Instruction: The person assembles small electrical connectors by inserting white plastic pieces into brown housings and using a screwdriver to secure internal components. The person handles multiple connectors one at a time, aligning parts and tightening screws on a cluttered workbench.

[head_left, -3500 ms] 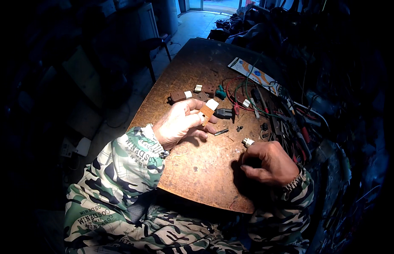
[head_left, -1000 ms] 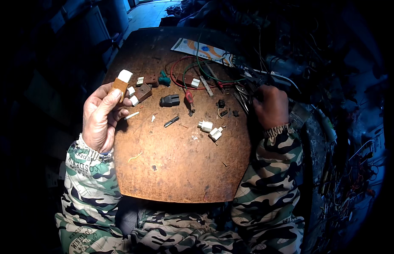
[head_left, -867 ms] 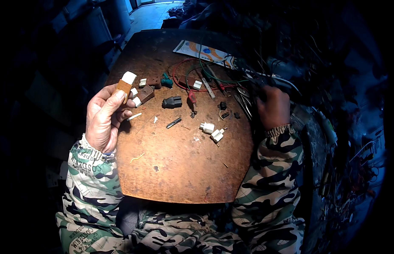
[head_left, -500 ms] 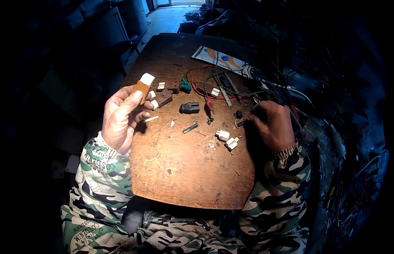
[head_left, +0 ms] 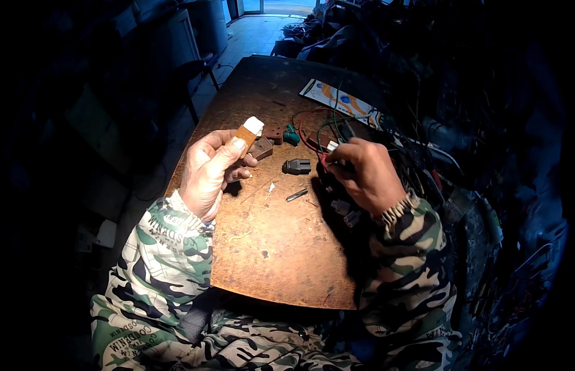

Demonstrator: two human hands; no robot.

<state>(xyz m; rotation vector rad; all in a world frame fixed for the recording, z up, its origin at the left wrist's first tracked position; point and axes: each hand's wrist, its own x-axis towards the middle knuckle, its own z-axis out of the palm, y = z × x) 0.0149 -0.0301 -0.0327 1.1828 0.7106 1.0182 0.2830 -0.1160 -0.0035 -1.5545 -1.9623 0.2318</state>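
Worked at a worn brown table, brightly lit in its nearer part and dim toward its far end, with a black plug as landmark. Faced, well beyond the plug, a tiled floor in bluish light and a bright doorway; had a dark chair beyond and left of the plug. Had, just beyond the plug, a green clip; beyond and right of it, a white packet with orange and blue shapes; to its left, a brown connector; on its near side, a short dark rod and a white scrap.

Held the left hand raised, left of the plug, with the thumb uppermost and the camouflage sleeve slanting in from the lower left. Extended the right hand right of the plug, back upward, fingers curled, above two white connectors in shadow.

Pinched, between left thumb and fingers, an orange-brown piece with a white end pointing away, left of and higher than the plug. Set the right fingertips close at a red clip, just right of the plug; could not determine contact or grip there. Held both hands well apart.
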